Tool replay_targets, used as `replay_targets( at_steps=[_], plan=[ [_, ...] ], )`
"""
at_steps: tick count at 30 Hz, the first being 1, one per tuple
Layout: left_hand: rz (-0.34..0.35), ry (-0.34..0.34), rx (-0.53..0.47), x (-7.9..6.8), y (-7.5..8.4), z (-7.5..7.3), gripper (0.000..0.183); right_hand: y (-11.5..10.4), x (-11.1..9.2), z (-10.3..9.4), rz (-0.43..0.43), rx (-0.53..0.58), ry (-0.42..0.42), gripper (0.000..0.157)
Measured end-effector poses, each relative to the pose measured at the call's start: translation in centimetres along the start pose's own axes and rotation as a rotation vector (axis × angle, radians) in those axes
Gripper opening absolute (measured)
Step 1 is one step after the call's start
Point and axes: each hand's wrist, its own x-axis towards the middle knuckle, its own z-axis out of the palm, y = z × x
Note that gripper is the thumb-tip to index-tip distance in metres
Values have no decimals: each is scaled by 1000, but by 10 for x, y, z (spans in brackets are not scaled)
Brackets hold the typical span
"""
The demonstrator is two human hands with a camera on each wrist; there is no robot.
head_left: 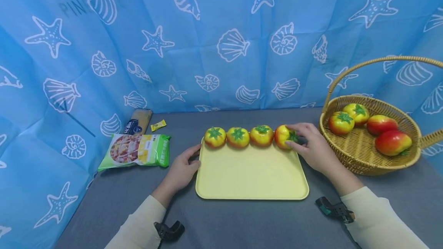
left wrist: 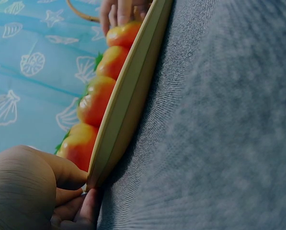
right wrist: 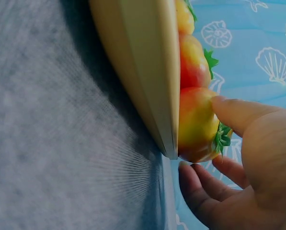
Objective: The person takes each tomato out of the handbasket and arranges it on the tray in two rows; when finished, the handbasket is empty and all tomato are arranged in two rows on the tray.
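Observation:
A yellow tray (head_left: 252, 172) lies on the table, with several red-and-yellow tomatoes in a row along its far edge. My left hand (head_left: 181, 170) pinches the tray's left rim near the far corner, by the leftmost tomato (head_left: 215, 137); the left wrist view shows fingertips on both sides of that rim. At the row's right end, my right hand (head_left: 313, 147) holds the last tomato (head_left: 282, 136) between thumb and fingers. This tomato is tilted, its green leafy top facing right. Beside it sits another tomato (right wrist: 194, 62), upright and close against it.
A wicker basket (head_left: 363, 166) with a tall handle stands at the right, holding two tomatoes (head_left: 341, 123) and two red mangoes (head_left: 393, 142). On the left lie a green food bag (head_left: 138, 150), a dark-and-tan packet (head_left: 138, 121) and a small yellow sachet (head_left: 158, 125). Behind hangs a blue curtain (head_left: 207, 41).

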Motion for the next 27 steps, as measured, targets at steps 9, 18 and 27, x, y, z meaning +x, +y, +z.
replay_targets(
  at_steps=[9,18,27],
  plan=[
    [3,0,-16,1,1,0,58,-2,1,0,50,-15,-105,73],
    [8,-6,-13,0,0,0,58,-3,1,-3,33,31,-72,74],
    [4,-5,-6,0,0,0,58,-16,2,-17,-11,160,19,64]
  ],
)
